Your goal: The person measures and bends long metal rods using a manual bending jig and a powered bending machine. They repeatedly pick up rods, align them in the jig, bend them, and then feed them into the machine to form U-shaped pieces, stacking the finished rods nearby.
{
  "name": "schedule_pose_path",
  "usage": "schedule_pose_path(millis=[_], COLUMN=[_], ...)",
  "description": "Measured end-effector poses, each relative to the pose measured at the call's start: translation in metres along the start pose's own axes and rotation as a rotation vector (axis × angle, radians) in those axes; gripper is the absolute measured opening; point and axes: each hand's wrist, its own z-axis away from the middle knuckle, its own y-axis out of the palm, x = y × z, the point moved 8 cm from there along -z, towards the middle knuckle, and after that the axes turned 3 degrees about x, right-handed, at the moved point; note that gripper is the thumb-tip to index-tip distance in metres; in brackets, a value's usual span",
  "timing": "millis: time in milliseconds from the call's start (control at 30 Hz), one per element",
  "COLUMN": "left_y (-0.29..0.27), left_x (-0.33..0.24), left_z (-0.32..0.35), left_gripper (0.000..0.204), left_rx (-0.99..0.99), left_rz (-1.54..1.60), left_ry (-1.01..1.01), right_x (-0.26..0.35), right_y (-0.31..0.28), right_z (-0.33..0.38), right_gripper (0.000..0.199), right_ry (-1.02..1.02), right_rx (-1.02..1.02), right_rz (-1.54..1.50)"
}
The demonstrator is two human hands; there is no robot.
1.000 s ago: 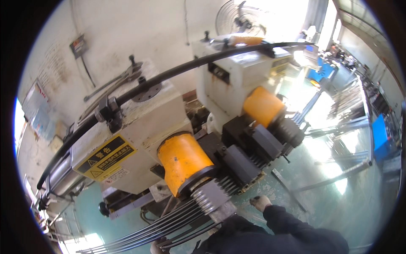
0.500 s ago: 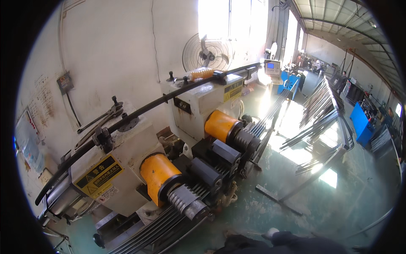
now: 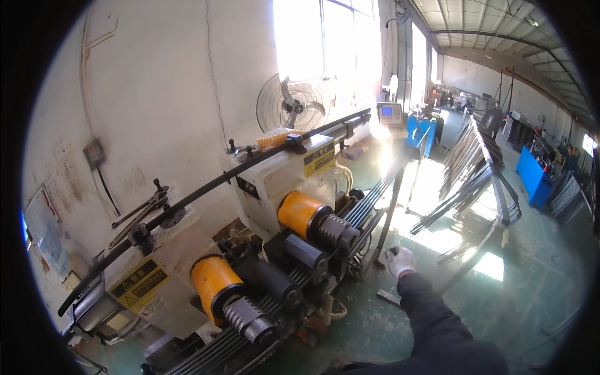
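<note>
My right hand (image 3: 400, 261), in a white glove and dark sleeve, reaches out beyond the near side of a roller machine (image 3: 257, 206). Its fingers look curled, with a dark patch at their tips; whether they hold anything is too small to make out. Nearest to the hand are a slanting metal post (image 3: 390, 219) and the ends of several long metal rods (image 3: 375, 199) lying along the machine. Two orange cylinders (image 3: 215, 280) carry ridged metal rollers (image 3: 250, 319), with dark rollers (image 3: 305, 250) beside them. My left hand is out of view.
A long black bar (image 3: 206, 195) runs above the machine. A rack of thin metal rods (image 3: 469, 165) stands on the right, before a blue machine (image 3: 533, 180). A flat metal piece (image 3: 389, 298) lies on the floor. A person (image 3: 494, 117) stands far back.
My right arm has come up from the lower edge, and the gloved hand has moved forward toward the rod ends. The view has shifted slightly; the machine sits further left and lower.
</note>
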Motion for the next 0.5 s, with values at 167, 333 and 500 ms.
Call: schedule_pose_path(millis=[167, 333, 500], left_y=[-0.067, -0.119, -0.133], left_x=[-0.118, -0.248, -0.339], left_z=[-0.061, -0.133, -0.185], left_gripper=[0.033, 0.035, 0.038], left_rx=[-0.275, -0.370, -0.367], left_rz=[-0.055, 0.043, 0.174], left_ry=[-0.111, -0.066, -0.016], right_x=[0.116, 0.201, 0.240], right_y=[-0.059, -0.045, -0.038], right_z=[-0.064, -0.097, -0.129], right_gripper=[0.033, 0.058, 0.080], right_ry=[-0.375, -0.538, -0.595], right_rx=[-0.265, -0.082, -0.095], right_rz=[0.045, 0.195, 0.384])
